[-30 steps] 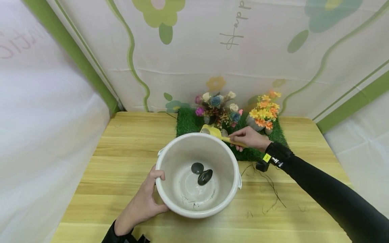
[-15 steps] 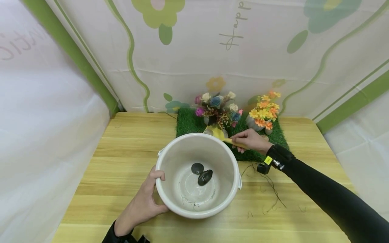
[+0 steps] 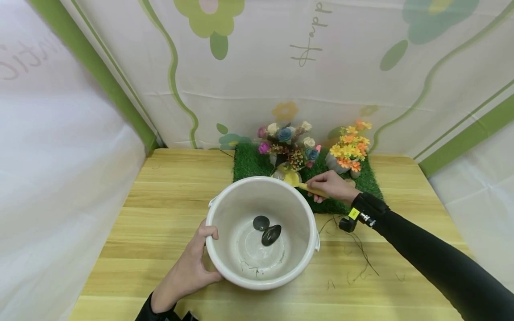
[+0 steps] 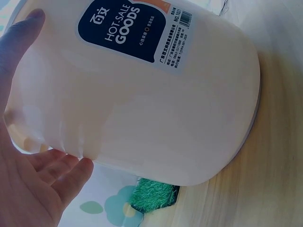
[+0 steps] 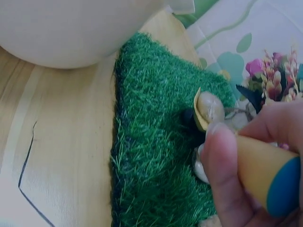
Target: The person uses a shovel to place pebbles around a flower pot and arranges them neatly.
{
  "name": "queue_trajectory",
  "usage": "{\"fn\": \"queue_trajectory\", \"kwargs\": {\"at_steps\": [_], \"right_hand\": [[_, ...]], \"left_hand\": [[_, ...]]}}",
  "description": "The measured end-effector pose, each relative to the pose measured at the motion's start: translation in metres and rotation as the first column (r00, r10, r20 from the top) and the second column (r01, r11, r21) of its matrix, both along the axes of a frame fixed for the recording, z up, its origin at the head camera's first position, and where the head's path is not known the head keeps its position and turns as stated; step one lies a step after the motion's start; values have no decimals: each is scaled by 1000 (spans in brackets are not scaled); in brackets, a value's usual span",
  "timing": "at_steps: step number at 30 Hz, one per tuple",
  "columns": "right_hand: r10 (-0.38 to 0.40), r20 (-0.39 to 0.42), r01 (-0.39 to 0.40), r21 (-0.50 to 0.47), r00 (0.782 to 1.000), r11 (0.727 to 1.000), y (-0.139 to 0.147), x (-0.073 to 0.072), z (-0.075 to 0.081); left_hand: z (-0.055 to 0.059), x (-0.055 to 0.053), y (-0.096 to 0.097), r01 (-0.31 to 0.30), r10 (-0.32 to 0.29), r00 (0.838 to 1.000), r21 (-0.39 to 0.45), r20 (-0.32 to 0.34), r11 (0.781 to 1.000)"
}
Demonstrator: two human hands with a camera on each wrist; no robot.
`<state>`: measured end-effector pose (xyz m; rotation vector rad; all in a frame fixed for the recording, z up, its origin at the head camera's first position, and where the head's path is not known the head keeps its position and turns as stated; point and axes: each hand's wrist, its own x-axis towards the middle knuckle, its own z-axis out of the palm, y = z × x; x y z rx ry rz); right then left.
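Note:
My left hand (image 3: 192, 263) grips the rim of a whitish plastic bucket (image 3: 299, 223), fingers over the edge and thumb along the outer wall. Two dark smooth stones (image 3: 271, 235) lie on its bottom beside bits of debris. In my right hand (image 3: 334, 185) is a small toy shovel, pinched by its wooden, blue-ended handle (image 5: 265, 165). The shovel's yellow scoop (image 3: 292, 178) is low over the artificial grass mat (image 5: 151, 118), just beyond the bucket's far rim. A pale stone (image 5: 211, 108) sits in or against the scoop; another pale stone (image 5: 200, 166) lies nearer the fingers.
Mixed artificial flowers (image 3: 287, 140) stand at the back of the mat, and orange-yellow flowers (image 3: 350, 147) in a grey base stand to their right. Thin dark strands (image 3: 363, 252) lie on the wooden table (image 3: 160, 214). A printed curtain (image 3: 257, 71) hangs behind.
The scoop has shifted slightly right and tilted as it works at the pale stone; my right hand has moved a little right. The bucket and left hand have stayed put.

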<state>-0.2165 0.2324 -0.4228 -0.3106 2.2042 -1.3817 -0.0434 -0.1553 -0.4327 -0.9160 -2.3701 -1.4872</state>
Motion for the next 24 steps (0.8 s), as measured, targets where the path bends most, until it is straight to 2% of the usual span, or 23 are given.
{"fn": "queue_trajectory", "kwargs": {"at_steps": [4, 7, 10, 12, 24], "right_hand": [[8, -8, -8, 21, 1000, 1000, -7, 1, 4], [24, -22, -24, 17, 999, 1000, -11, -1, 3], [33, -22, -33, 0, 999, 999, -14, -1, 6], [36, -14, -36, -6, 999, 999, -16, -2, 7], [32, 20, -33, 35, 999, 999, -27, -5, 22]], "left_hand": [[20, 4, 5, 6, -6, 1000, 5, -7, 1000], [24, 5, 6, 6, -6, 1000, 7, -16, 1000], [7, 2, 2, 2, -2, 1000, 3, -17, 1000], [2, 1, 0, 0, 0, 1000, -1, -12, 1000], [1, 0, 1, 0, 0, 1000, 2, 9, 1000]]}}
